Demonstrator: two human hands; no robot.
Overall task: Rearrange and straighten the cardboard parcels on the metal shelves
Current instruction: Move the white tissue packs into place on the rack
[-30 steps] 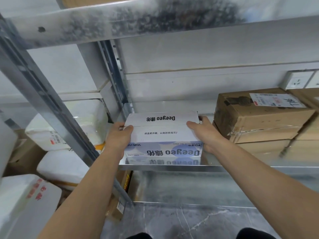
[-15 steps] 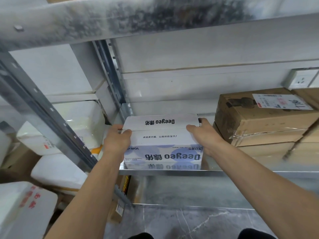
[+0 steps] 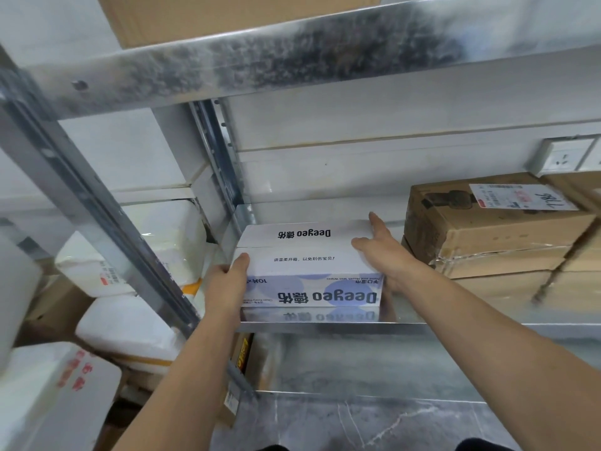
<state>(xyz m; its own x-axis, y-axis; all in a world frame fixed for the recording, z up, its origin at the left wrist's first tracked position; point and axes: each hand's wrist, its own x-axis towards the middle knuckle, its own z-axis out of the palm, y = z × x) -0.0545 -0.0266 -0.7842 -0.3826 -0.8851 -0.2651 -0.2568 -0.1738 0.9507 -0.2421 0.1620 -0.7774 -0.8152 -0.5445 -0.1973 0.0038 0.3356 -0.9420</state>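
White carton w/ blue print is what you're working. Head view only.

The box [image 3: 309,258] sits at the L end of the middle shelf [image 3: 471,327], close to the front lip and just beside the post [image 3: 221,164]. Its long axis runs L-R, parallel to the lip. It looks near enough square to the edge, and the print reads upside down to you.

The brown parcels [image 3: 487,236] are stacked to the R, near but apart from the box, and your R hand is in the gap btwn them. Foam boxes [image 3: 136,252] lie beyond the post, off this shelf.

The box is right btwn your palms, one hand per short end, so neither is nearer. Any move has to go along the long axis or straight back to the wall [image 3: 357,125].

- **L hand** [image 3: 227,284]: at the near-L corner w/ the thumb hooked over the top edge. The fingers go down the L side and are hidden, so can't tell their spread.
- **R hand** [image 3: 380,255]: on the R end, index straight along the top edge pointing to the wall, thumb flat on the lid. The other fingers drop down the side, mostly hidden.

Both forearms reach up and fwd, wrists about level w/ the box top.

My guess is you're squaring it up. Mind your R knuckles against the parcels if you slide it R.
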